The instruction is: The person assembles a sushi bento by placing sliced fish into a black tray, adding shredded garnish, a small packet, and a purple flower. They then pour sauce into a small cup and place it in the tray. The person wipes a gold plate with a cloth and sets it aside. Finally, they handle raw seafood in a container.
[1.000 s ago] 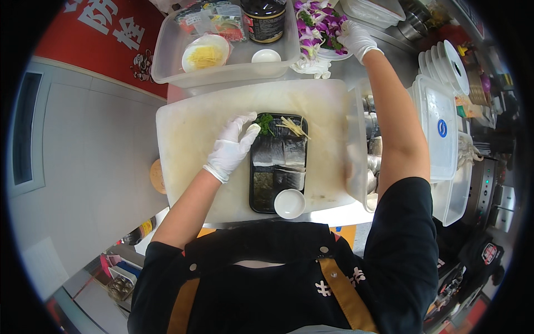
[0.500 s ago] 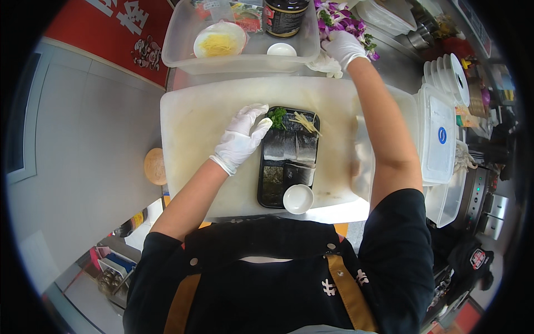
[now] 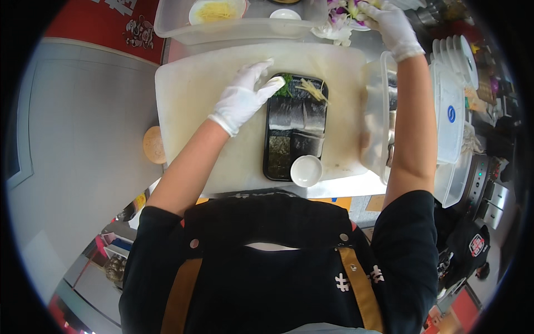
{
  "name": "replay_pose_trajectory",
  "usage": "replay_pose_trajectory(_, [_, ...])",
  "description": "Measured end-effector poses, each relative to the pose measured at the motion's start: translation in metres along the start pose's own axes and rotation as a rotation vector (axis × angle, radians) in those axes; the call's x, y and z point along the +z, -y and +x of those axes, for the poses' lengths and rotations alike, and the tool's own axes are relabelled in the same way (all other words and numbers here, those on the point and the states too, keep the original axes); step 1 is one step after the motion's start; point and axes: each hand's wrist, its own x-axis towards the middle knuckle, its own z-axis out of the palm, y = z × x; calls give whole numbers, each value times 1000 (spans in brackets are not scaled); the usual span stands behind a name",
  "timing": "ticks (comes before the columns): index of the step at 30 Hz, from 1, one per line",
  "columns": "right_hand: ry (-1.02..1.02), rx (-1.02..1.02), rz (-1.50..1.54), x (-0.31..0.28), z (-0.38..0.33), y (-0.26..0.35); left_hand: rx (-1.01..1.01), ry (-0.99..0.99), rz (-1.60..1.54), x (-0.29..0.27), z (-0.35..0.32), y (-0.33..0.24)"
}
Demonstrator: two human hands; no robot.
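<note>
A black rectangular tray (image 3: 268, 150) lies on the white cutting board (image 3: 194, 83). Silvery-grey fish-like slices (image 3: 298, 115) fill its middle, with a dark speckled piece (image 3: 279, 151) at the near left. Green herb (image 3: 286, 88) and pale yellow strips (image 3: 312, 89) sit at its far end; a small white dish (image 3: 306, 171) rests on its near right corner. My gloved left hand (image 3: 247, 94) is at the far left corner, thumb and fingers apart, thumb partly covering the herb. Beyond the board, my gloved right hand (image 3: 391, 26) pinches a purple-and-white orchid flower (image 3: 357, 9).
A translucent bin (image 3: 245, 32) behind the board holds a bowl of yellow shreds (image 3: 217, 10) and a white dish (image 3: 285, 14). Crumpled white material (image 3: 335, 30) lies beside it. On the right stand an open clear container (image 3: 378, 119), a lidded box (image 3: 448, 136) and stacked white discs (image 3: 459, 60).
My right hand has shifted right and drawn an orchid flower away from the pile. My left hand stays by the tray's corner. The whole scene sits higher in view.
</note>
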Motion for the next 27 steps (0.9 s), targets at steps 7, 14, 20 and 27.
replay_pose_trajectory(7, [-66, 494, 716, 104, -133, 48, -7, 86, 110, 11, 21, -7])
replay_pose_trajectory(14, [48, 298, 275, 137, -136, 8, 146, 57, 185, 22, 32, 23])
replay_pose_trajectory(20, [187, 238, 61, 137, -125, 3, 244, 7, 133, 22, 32, 27])
replay_pose_trajectory(27, [243, 187, -8, 135, -126, 9, 217, 101, 217, 16, 33, 24])
